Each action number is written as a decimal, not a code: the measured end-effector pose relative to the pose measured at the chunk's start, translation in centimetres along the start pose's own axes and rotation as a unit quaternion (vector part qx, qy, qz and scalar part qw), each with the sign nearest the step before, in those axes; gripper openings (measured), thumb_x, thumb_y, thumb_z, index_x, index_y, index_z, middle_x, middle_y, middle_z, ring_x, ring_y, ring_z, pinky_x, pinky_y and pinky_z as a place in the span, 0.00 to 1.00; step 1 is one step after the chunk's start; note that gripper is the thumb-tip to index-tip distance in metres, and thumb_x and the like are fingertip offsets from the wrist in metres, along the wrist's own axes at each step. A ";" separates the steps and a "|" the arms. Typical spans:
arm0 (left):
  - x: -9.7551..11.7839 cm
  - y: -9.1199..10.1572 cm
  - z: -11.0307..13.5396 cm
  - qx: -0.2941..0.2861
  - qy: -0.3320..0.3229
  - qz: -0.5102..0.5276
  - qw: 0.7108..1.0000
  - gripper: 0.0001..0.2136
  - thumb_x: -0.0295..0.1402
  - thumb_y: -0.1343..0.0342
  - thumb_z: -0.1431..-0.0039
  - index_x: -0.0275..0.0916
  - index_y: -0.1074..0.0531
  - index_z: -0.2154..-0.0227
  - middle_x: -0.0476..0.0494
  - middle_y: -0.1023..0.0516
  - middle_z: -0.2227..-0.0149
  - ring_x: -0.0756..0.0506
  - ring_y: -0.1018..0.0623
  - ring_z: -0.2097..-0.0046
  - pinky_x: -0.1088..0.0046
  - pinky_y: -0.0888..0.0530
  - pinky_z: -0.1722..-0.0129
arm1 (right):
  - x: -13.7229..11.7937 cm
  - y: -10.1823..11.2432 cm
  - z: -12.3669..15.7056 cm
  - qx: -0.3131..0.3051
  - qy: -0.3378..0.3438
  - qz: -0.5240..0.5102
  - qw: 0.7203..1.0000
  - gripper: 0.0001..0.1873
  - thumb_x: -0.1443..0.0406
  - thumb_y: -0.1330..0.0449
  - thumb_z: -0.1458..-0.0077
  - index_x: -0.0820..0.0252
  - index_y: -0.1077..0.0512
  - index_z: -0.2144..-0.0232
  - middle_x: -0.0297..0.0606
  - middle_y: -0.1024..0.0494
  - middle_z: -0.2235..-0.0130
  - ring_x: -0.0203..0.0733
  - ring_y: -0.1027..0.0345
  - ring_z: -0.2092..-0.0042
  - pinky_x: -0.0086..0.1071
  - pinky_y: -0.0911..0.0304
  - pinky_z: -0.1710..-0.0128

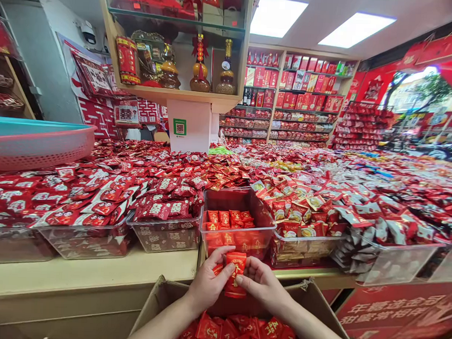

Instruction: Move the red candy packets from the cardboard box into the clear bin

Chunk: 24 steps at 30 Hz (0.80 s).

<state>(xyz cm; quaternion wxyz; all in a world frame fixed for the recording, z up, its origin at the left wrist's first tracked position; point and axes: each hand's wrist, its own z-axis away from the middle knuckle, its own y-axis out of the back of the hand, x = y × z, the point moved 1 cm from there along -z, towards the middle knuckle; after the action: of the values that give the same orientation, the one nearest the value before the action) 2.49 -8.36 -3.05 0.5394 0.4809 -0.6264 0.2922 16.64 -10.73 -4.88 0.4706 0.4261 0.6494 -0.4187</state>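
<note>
Both my hands are closed on red candy packets with gold print, held above an open cardboard box (pixel 153 298). My left hand (pixel 207 282) grips the front candy packet (pixel 236 283) by its left side, and another red packet shows partly behind its fingers. On the right side of that front packet, my right hand (pixel 263 285) pinches with thumb and fingers. Loose red packets (pixel 238 333) fill the box below. Just beyond my hands stands a clear plastic bin (pixel 263 225), with similar red packets (pixel 229 219) standing in rows inside it.
Heaped candy bins flank the middle one: dark red packets (pixel 169 207) to the left, gold-and-red packets (pixel 298 211) to the right. A pink basket (pixel 45 146) rests on the heap at far left. Above the counter hangs a display cabinet (pixel 169 93) with bottles.
</note>
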 end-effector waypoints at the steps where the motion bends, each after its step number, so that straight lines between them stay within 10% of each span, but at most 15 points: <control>1: 0.1 0.0 0.0 -0.004 -0.003 0.000 1.000 0.16 0.35 0.50 0.50 0.40 0.36 0.57 0.45 0.28 0.65 0.48 0.29 0.62 0.72 0.34 0.59 | 0.1 0.1 0.0 -0.001 -0.003 0.001 1.000 0.13 0.61 0.42 0.55 0.61 0.36 0.66 0.39 0.29 0.65 0.38 0.36 0.62 0.34 0.41 0.60; 14: -2.5 -0.2 -0.5 -0.054 0.106 0.004 0.993 0.14 0.43 0.60 0.46 0.41 0.44 0.61 0.52 0.36 0.72 0.54 0.31 0.80 0.83 0.38 0.87 | 0.9 1.8 0.0 0.040 -0.030 0.197 0.979 0.13 0.64 0.46 0.53 0.57 0.48 0.69 0.26 0.38 0.79 0.30 0.45 0.78 0.25 0.50 0.78; 24: -2.8 -0.5 -0.7 -0.062 0.143 0.079 0.985 0.13 0.43 0.60 0.47 0.38 0.42 0.70 0.52 0.34 0.76 0.55 0.31 0.82 0.85 0.41 0.88 | -8.0 1.1 -0.6 0.047 0.066 0.347 0.934 0.07 0.64 0.47 0.53 0.58 0.45 0.74 0.30 0.40 0.76 0.31 0.48 0.75 0.25 0.48 0.76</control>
<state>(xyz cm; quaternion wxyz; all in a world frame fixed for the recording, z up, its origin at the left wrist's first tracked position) 3.05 -7.12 -5.60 0.6270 0.3494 -0.5959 0.3602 19.05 -11.10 2.88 0.5220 0.6731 0.4703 -0.2308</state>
